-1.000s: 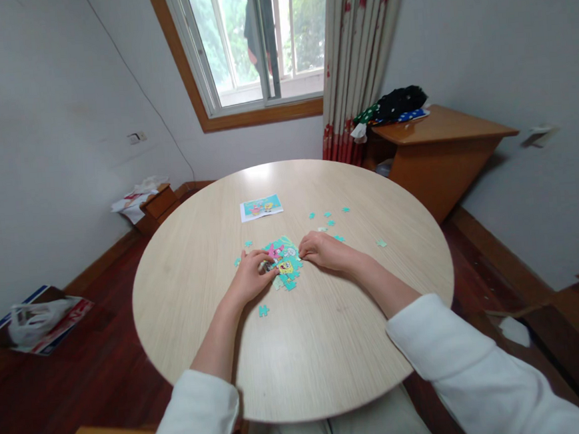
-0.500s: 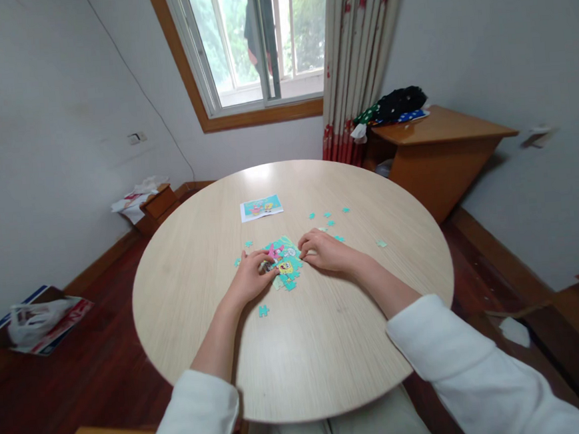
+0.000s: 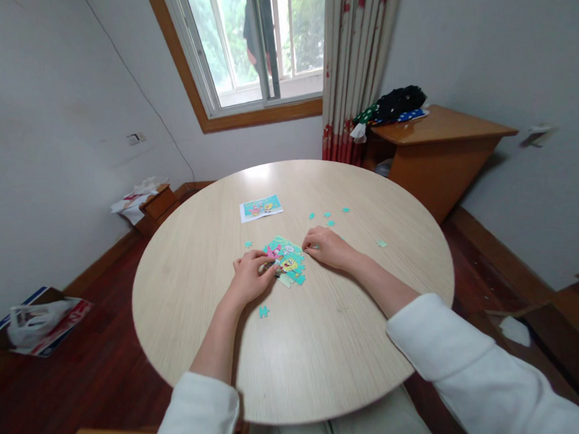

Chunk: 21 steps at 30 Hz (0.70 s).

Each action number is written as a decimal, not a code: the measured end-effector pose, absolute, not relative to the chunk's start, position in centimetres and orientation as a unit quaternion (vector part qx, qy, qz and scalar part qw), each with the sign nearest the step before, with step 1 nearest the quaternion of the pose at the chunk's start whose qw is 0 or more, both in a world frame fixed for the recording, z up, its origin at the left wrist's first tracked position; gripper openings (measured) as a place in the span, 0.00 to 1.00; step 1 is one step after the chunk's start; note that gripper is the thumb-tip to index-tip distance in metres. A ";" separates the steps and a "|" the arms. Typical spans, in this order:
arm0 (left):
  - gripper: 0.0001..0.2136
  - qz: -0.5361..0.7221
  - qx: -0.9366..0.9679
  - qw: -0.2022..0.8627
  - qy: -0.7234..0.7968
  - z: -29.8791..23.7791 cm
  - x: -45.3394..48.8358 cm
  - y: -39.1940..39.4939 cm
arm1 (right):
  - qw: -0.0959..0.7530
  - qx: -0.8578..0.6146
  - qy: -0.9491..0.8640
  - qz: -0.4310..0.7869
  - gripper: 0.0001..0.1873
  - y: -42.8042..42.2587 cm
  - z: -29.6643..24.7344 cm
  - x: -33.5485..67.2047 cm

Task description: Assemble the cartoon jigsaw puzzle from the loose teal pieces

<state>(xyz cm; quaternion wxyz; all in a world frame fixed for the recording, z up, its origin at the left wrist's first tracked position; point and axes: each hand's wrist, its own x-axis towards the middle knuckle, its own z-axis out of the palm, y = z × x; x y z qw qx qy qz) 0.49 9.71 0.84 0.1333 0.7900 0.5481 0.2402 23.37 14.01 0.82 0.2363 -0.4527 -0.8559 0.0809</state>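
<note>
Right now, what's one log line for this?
left hand: touching puzzle | right hand: near puzzle's right edge | picture: beyond puzzle | loose pieces: on table

Near part of table [image 3: 324, 348] passable between forearms [image 3: 219, 339], save one loose bit [image 3: 263, 311]; puzzle [image 3: 290, 264] obstructs between left hand [image 3: 249, 276] and right hand [image 3: 328, 246], card [image 3: 261, 207] beyond.

No text can be read; nor any number.

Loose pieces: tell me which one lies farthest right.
The pale green piece, lying by itself to the right of the right hand; the other loose pieces in view, deeper teal, all lie farther left.
</note>
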 end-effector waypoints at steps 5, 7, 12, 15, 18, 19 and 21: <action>0.14 0.237 0.788 0.121 0.556 0.7 0.5 9.6 | 0.269 -0.469 -0.837 0.076 0.07 14.1 0.9 23.8; 0.15 0.232 0.788 0.124 0.557 0.7 0.6 9.6 | 0.287 -0.480 -0.825 0.073 0.07 14.2 0.8 24.0; 0.15 0.258 0.792 0.122 0.540 0.9 0.8 9.4 | 0.319 -0.512 -0.794 0.071 0.07 14.4 0.8 24.6; 0.14 0.276 0.791 0.117 0.533 0.9 0.8 9.5 | 0.341 -0.537 -0.769 0.069 0.09 14.5 0.8 24.9; 0.14 0.250 0.797 0.137 0.533 0.9 0.7 9.5 | 0.361 -0.573 -0.733 0.062 0.12 14.9 0.6 25.4; 0.14 0.241 0.798 0.141 0.534 0.9 0.7 9.5 | 0.362 -0.587 -0.722 0.058 0.14 15.1 0.6 25.7; 0.14 0.233 0.800 0.145 0.533 0.9 0.7 9.4 | 0.354 -0.615 -0.703 0.050 0.16 15.5 0.4 26.2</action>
